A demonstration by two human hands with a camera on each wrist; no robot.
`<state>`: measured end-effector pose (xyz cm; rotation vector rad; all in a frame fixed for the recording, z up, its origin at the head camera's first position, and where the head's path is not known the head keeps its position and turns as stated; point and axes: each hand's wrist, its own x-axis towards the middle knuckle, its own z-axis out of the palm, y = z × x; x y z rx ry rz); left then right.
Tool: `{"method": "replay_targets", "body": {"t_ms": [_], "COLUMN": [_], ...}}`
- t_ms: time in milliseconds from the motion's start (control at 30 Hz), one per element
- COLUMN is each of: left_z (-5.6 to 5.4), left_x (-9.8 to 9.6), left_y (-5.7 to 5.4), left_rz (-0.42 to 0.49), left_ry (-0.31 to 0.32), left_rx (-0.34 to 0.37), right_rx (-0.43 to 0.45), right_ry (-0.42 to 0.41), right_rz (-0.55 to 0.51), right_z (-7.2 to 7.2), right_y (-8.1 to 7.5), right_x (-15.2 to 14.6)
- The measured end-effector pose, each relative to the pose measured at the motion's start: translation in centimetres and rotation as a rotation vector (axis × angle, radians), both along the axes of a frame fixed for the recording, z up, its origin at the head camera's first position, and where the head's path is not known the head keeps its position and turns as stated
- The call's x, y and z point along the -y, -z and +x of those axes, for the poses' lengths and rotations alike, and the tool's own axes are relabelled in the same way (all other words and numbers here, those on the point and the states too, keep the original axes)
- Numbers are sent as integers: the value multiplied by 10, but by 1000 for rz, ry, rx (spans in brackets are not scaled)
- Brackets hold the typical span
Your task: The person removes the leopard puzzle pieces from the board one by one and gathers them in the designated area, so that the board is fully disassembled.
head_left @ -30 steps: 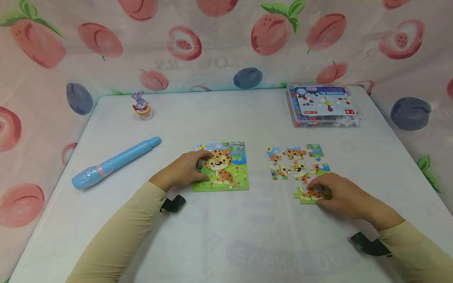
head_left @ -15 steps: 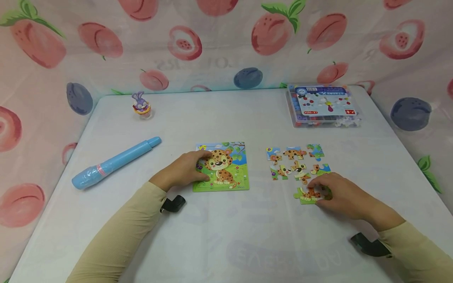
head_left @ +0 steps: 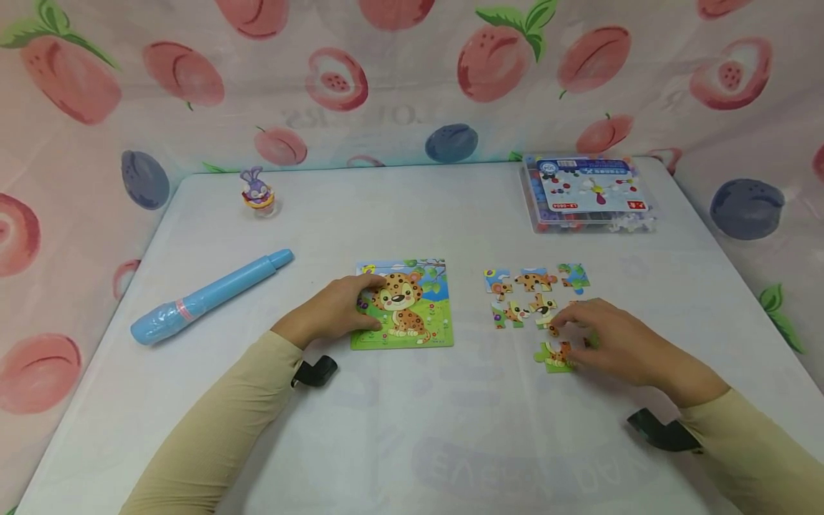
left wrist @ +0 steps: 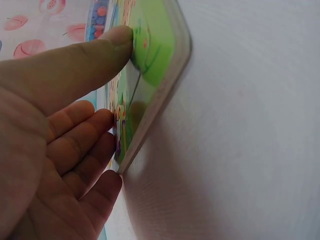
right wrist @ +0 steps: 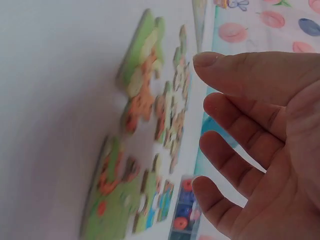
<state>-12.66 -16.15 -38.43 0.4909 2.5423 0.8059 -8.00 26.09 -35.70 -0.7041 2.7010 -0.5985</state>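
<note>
My left hand (head_left: pixel 335 307) rests on the left edge of a square leopard puzzle board (head_left: pixel 434 311), whose picture looks whole. In the left wrist view the thumb (left wrist: pixel 117 40) lies on the board's face and the fingertips meet its edge. Over the lower right of a spread of loose jigsaw pieces (head_left: pixel 534 279) is my right hand (head_left: pixel 618 350), fingers loosely bent around nothing. The right wrist view shows the thumb and fingers apart, with a leopard-body piece (right wrist: pixel 145 80) and a green corner piece (right wrist: pixel 110 205) flat on the table beyond. From the head, this hand hides the corner piece.
A blue tube-like wand (head_left: pixel 212 297) lies at the left. Behind it stands a small purple rabbit figure (head_left: pixel 257 192). A clear plastic box of coloured parts (head_left: pixel 589 193) sits at the back right. Fruit-printed cloth (head_left: pixel 399 86) hangs behind the white table (head_left: pixel 386 429).
My right hand has come off the lower pieces and shifted slightly away from me and to the left, now covering the right middle piece. The left hand and the board stay put.
</note>
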Motion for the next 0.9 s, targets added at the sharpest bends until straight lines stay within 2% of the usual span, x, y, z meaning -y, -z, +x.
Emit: {"method": "replay_targets", "body": {"t_ms": [500,733,900], "left_z": [-2,-5,-5], "left_x": [1,1,4], "left_y": [-3,-3,-2], "left_rz": [-8,-34,-31], "left_ry": [21,20,10], "left_rx": [-3,8,-12], "right_rx": [15,25,31], "right_ry": [-124,-174,-211], "right_rz": [-118,-129,-135], "right_z": [-17,-24,-27], "right_y": [-1,1,1], "right_x": [45,71,89]}}
